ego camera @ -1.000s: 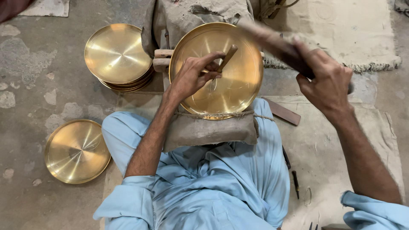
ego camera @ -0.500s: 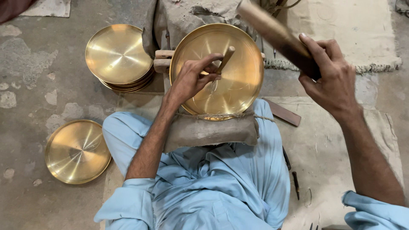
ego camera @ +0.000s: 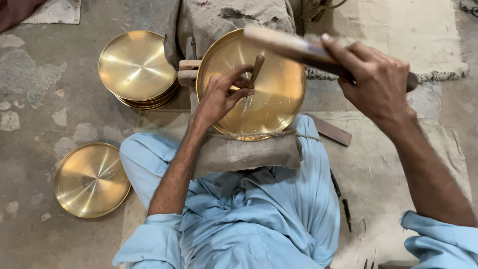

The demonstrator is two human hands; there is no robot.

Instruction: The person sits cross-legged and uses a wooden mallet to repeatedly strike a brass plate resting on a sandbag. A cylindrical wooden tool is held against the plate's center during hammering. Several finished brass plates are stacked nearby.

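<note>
- Head view, item one: brass plate (ego camera: 269,94), round, shallow, lying face up on a padded cloth block (ego camera: 244,152) across my lap; the padding likely cushions it; a cord runs across the block at the plate's near rim, perhaps to steady it
- Item two: my left hand (ego camera: 219,97), grip closed on a small wooden-handled punch (ego camera: 255,69); the tool stands near upright with its tip on the plate's inner face, left of centre; fingers bunched low, probably to keep the point from wandering
- Item three: my right hand (ego camera: 378,82), grip clamped round the handle of a wooden mallet (ego camera: 284,44); the mallet is raised over the plate's far rim, its head blurred, just above the punch
- Item four: stack of brass plates (ego camera: 137,67), on the floor left of the block, within reach of my left arm
- Item five: single brass plate (ego camera: 91,179), apart on the floor by my left knee
- Item six: flat dark bar (ego camera: 328,130) and slim tools (ego camera: 343,204) on the mat at my right
</note>
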